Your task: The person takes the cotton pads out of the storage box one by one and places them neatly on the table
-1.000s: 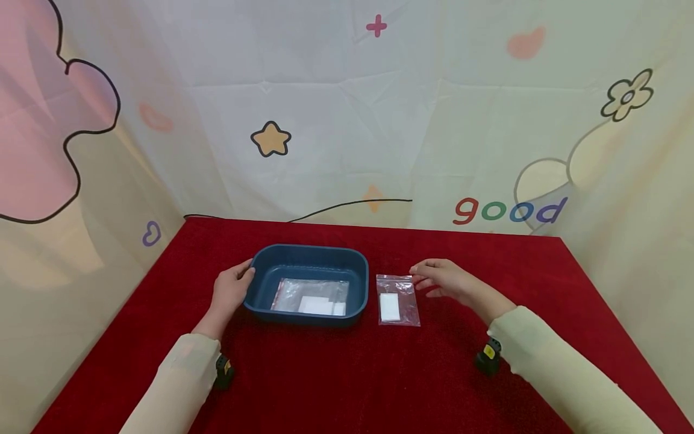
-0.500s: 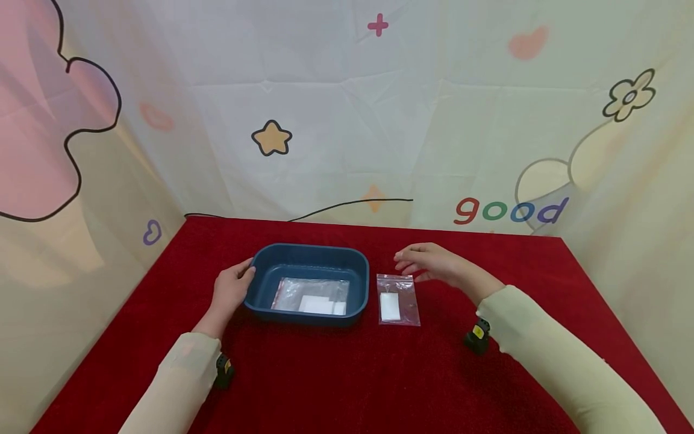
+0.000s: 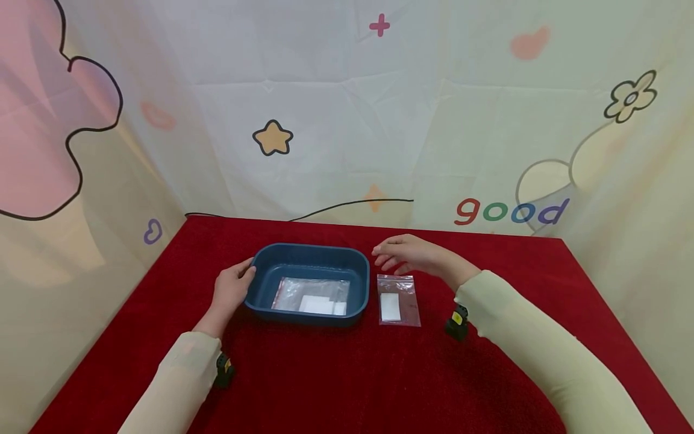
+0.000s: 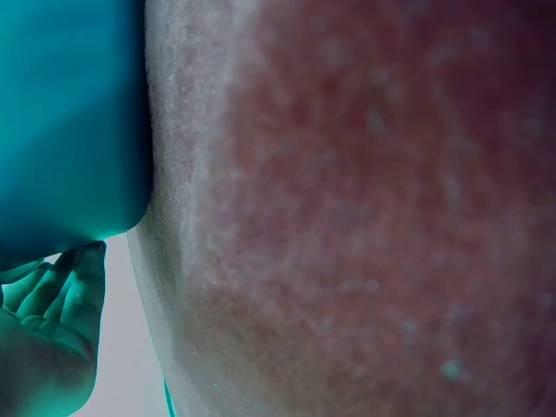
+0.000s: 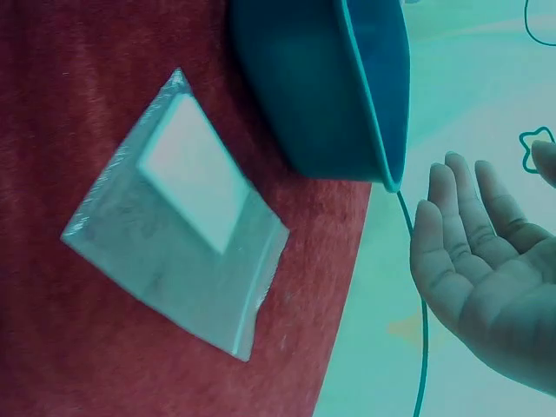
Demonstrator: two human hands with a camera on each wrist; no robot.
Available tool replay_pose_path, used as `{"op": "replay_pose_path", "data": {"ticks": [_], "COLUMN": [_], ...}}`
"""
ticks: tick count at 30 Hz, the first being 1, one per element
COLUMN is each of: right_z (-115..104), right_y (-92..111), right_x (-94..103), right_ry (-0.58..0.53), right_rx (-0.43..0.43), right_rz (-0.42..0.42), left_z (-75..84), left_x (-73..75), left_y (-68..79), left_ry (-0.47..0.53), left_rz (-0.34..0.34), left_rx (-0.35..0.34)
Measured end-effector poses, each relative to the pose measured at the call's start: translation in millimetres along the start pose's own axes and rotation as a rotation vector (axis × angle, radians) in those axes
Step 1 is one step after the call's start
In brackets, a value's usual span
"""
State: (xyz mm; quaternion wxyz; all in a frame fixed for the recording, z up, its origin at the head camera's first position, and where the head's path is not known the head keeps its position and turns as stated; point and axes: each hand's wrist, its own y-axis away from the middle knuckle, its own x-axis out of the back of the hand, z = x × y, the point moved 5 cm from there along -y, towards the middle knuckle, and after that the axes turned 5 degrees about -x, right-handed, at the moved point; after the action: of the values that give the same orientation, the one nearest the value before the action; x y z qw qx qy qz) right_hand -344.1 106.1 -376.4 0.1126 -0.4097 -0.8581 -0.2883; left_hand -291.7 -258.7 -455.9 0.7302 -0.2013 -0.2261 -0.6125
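My left hand (image 3: 230, 294) grips the left end of a dark blue plastic basin (image 3: 309, 255). In the left wrist view, that hand's fingers (image 4: 82, 300) lie against the outer side of the basin (image 4: 69, 113). Inside it lies a clear zip bag (image 3: 289, 292) with white rectangular pieces. Just right of the basin, a second clear zip bag (image 3: 409, 304) lies flat on the cloth, a white block (image 5: 195, 165) inside. My right hand (image 3: 414, 253) hovers past this bag's zip end, close to the basin's right rim, fingers loosely bent and holding nothing.
Red cloth (image 3: 325, 374) covers the table. A pale printed curtain (image 3: 347, 132) hangs behind and at both sides. A black camera (image 3: 457, 322) sits at my right wrist, another small camera (image 3: 224, 371) at my left.
My right hand has moved left and away from me, from the zip bag's right corner to beside the basin's right rim. The left hand, basin and bags have stayed put.
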Motion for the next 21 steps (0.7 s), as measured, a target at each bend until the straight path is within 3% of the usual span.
{"op": "replay_pose_path", "data": {"ticks": [21], "right_z": [-35], "right_y": [-48], "right_x": [-34.8], "right_ry": [0.081], "right_rx": [-0.106], "right_rz": [-0.216], "left_z": [-2.6], "left_x": [-0.3], "left_y": [-2.5], "left_ry": [-0.002], "left_rz": [0.007], "left_rx": [-0.004]}}
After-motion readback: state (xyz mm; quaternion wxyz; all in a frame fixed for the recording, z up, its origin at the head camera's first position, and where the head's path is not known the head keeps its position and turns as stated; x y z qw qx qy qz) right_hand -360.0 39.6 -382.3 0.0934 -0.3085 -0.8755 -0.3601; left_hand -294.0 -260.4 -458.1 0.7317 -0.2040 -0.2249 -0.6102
